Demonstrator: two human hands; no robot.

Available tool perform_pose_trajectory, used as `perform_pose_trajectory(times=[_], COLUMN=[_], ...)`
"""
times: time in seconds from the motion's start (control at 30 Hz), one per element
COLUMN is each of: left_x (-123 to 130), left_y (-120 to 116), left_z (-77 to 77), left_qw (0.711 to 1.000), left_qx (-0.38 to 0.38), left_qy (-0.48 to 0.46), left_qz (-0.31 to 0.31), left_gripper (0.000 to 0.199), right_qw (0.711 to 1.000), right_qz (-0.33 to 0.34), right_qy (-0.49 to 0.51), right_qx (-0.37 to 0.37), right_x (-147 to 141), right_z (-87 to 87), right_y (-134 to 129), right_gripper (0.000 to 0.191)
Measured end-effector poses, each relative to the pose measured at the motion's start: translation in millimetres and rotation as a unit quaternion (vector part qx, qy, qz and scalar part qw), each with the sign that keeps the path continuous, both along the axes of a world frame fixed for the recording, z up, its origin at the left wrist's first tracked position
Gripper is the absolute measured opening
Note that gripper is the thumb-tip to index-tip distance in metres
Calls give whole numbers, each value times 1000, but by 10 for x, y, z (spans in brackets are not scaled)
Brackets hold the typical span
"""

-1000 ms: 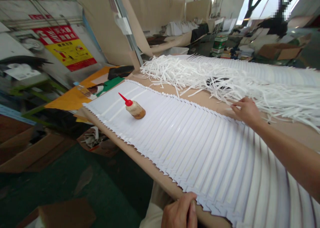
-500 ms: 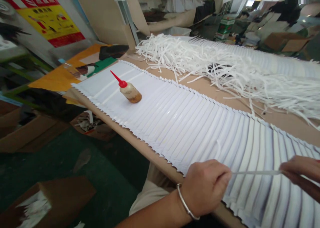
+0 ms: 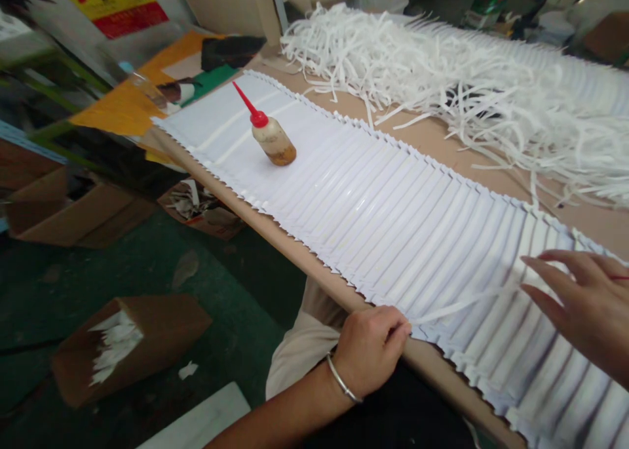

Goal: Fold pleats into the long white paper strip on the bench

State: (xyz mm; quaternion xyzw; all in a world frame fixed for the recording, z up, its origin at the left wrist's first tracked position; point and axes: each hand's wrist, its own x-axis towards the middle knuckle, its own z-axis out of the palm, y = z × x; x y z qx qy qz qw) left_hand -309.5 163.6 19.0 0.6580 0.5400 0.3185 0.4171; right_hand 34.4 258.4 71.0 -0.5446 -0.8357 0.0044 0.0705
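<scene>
My left hand, with a silver bangle at the wrist, is closed on one end of a thin white strip at the table's near edge. The strip runs right over a long row of overlapping white pieces. Its far end lies by my right hand, whose fingers are apart above the row. On the left part of the row stands a bottle with a red nozzle and brown liquid at its bottom.
A tangled heap of white strips lies along the table's far side. Cardboard boxes with white scraps sit on the green floor. An orange sheet and a clear bottle are at the left.
The view has tilted down. My left hand has moved to the row's near edge with its end of the strip. My right hand has opened and no longer pulls the strip taut.
</scene>
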Motion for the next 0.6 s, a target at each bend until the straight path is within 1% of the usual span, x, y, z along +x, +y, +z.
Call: perform_pose_trajectory(times=[0.03, 0.07, 0.1, 0.13, 0.17, 0.2, 0.23, 0.27, 0.33, 0.4, 0.47, 0.6], left_x=[18, 32, 39, 39, 31, 15, -6, -32, -83, -127, -166, -278], left_y=[7, 18, 31, 42, 52, 58, 59, 57, 43, 25, 10, -25], left_z=[14, 30, 44, 54, 58, 56, 46, 31, -10, -50, -77, -83], left_qw=[1000, 1000, 1000, 1000, 1000, 999, 999, 997, 992, 986, 982, 983], left_qx=[-5, -10, -15, -19, -26, -35, -49, -66, -102, -121, -125, -114], left_qy=[2, 3, 5, 8, 10, 8, 1, -14, -60, -107, -131, -115], left_qz=[-3, -7, -9, -7, 0, 8, 19, 29, 42, 49, 58, 86], left_gripper=[18, 18, 19, 19, 19, 20, 21, 22, 24, 25, 24, 24], right_qw=[999, 994, 981, 965, 951, 938, 929, 923, 917, 919, 926, 948], right_qz=[37, 97, 159, 206, 229, 236, 225, 206, 167, 144, 133, 125], right_qy=[7, 53, 99, 128, 158, 179, 194, 204, 212, 210, 195, 142], right_qx=[-2, -23, -51, -93, -136, -181, -222, -255, -293, -300, -295, -257], right_x=[-263, -527, -774, -991, -1170, -1305, -1399, -1458, -1509, -1531, -1566, -1647], right_z=[38, 57, 56, 39, 12, -20, -51, -77, -113, -133, -153, -192], right_y=[-57, -127, -201, -270, -324, -357, -366, -352, -266, -142, -22, 149], right_gripper=[44, 52, 57, 56, 48, 38, 27, 21, 24, 25, 25, 25])
